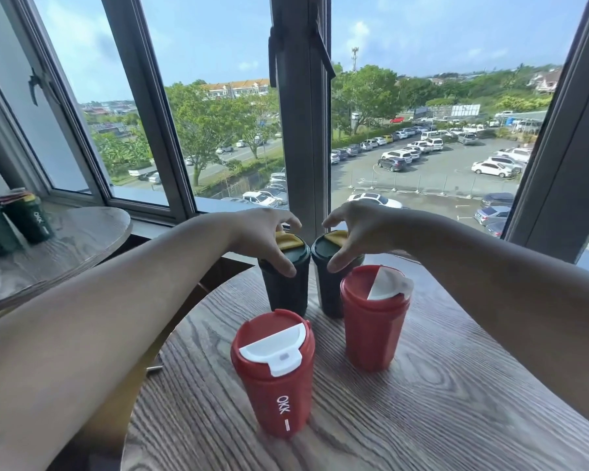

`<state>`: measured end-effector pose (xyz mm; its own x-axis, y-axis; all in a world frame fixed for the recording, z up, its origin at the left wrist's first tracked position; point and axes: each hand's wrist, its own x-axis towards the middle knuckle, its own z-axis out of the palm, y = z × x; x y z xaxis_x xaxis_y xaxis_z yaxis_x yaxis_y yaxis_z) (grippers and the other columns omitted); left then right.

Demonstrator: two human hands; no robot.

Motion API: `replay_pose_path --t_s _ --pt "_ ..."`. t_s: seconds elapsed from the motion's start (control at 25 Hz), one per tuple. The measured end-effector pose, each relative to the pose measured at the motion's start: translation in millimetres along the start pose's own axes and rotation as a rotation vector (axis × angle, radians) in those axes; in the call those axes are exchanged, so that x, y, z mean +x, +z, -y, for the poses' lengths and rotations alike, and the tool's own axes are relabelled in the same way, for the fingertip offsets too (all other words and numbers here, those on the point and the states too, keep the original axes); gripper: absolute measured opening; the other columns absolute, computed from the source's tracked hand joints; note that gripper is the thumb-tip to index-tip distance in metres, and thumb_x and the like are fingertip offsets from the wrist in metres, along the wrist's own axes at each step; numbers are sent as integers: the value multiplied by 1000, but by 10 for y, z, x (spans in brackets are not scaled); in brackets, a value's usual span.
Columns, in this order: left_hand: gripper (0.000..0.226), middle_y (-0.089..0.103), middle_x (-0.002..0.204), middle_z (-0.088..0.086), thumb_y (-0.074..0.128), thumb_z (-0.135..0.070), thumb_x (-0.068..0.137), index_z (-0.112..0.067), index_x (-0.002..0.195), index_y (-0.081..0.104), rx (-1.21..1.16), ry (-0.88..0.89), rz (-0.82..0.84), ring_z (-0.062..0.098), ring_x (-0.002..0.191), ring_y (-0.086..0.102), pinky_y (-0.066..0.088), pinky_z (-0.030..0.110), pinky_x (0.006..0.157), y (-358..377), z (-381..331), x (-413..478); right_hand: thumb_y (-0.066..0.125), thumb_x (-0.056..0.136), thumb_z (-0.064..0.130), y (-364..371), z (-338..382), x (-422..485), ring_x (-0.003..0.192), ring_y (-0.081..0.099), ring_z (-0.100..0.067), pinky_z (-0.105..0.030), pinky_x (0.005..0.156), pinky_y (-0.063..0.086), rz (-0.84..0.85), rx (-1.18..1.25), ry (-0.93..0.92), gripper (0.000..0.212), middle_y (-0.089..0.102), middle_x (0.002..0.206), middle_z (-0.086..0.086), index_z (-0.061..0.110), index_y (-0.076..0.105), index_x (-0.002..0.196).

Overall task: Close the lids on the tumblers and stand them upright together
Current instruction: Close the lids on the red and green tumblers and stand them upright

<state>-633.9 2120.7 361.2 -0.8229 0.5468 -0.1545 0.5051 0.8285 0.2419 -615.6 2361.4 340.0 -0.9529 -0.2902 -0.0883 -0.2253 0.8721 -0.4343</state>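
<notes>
hands (312, 232) clawed over two dark tumblers (308, 280)

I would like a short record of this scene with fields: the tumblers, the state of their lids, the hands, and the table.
dark tumblers: two, upright, side by side, yellow flaps
red tumblers: two, upright, near one flap down, far one flap raised
left hand: on top of left dark tumbler
right hand: on top of right dark tumbler
table: round wooden top
</notes>
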Motion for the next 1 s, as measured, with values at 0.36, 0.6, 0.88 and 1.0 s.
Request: replay_pose_path --t_s 0.36,0.6,0.88,1.0 --pt "83 56 134 -3 89 -55 66 -36 139 56 80 5 -28 20 118 55 45 33 92 -16 -33 6 90 64 40 -77 146 -134 112 63 -26 -29 79 49 5 -106 -10 67 66 124 -2 23 67 125" --pt "82 53 136 -4 87 -57 70 -36 141 54 42 -2 -18 20 119 53 46 35 96 15 -24 -21 91 67 36 -12 161 -215 102 55 -15 -13 62 36 -91 -110 -80 74 62 125 1 16 64 133" --pt "74 56 142 -2 81 -57 79 -28 143 55 15 72 -159 21 126 55 47 43 105 -56 -187 -428 84 76 43 -46 170 -418 113 60 -18 -24 75 43 -223 -69 -159 60 63 129 1 22 64 129" --pt "63 62 131 -8 76 -59 82 -30 135 60 6 117 -195 13 114 64 53 42 100 -80 -301 -751 81 78 42 -92 186 -636 106 62 -16 -24 75 42 -305 -131 -211 55 65 129 -1 19 65 125"
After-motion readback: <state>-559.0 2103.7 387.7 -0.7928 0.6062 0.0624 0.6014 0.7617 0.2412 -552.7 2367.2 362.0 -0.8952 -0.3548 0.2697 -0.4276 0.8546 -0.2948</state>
